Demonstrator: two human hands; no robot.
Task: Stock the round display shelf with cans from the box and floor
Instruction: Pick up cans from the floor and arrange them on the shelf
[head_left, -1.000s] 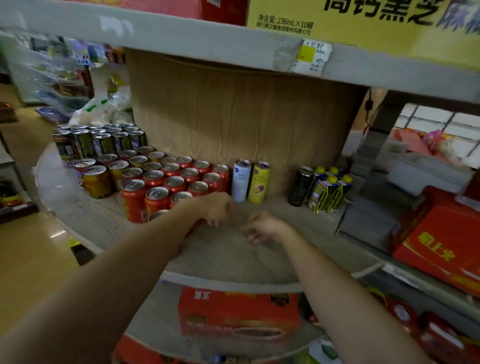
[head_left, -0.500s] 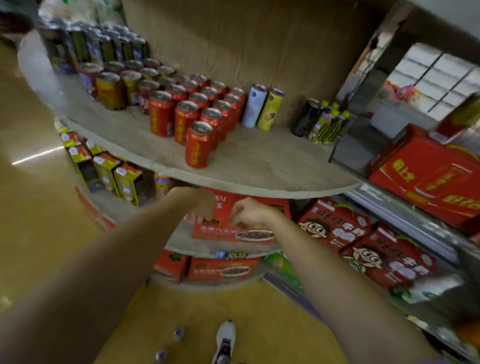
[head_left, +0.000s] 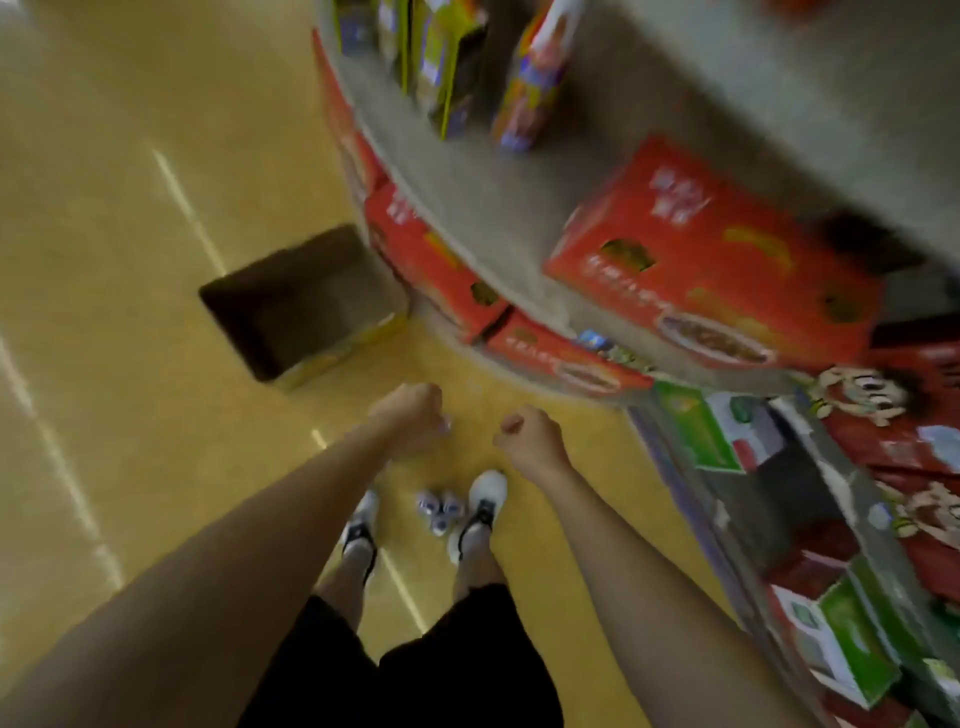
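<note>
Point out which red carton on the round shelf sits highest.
The large red carton on the upper tier; the other red cartons stand along the tier below it.

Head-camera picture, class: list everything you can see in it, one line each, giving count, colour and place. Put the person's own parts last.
floor: one, yellow-tan, glossy, left and centre.
open box: one, brown cardboard, dark inside, on the floor left of the shelf; contents cannot be told.
cans: small cluster, silver-blue tops, on the floor between the shoes; blur hides the exact count.
round display shelf: grey curved tiers, upper right.
red cartons: several, on the lower tiers.
drink packs: several, yellow and dark, top tier, blurred.
green-and-white boxes: several, on the straight rack at right.
shoes: two, white and black.
shorts: black, bottom centre.
left hand: fingers curled, holding nothing.
right hand: fingers curled, holding nothing.
</note>
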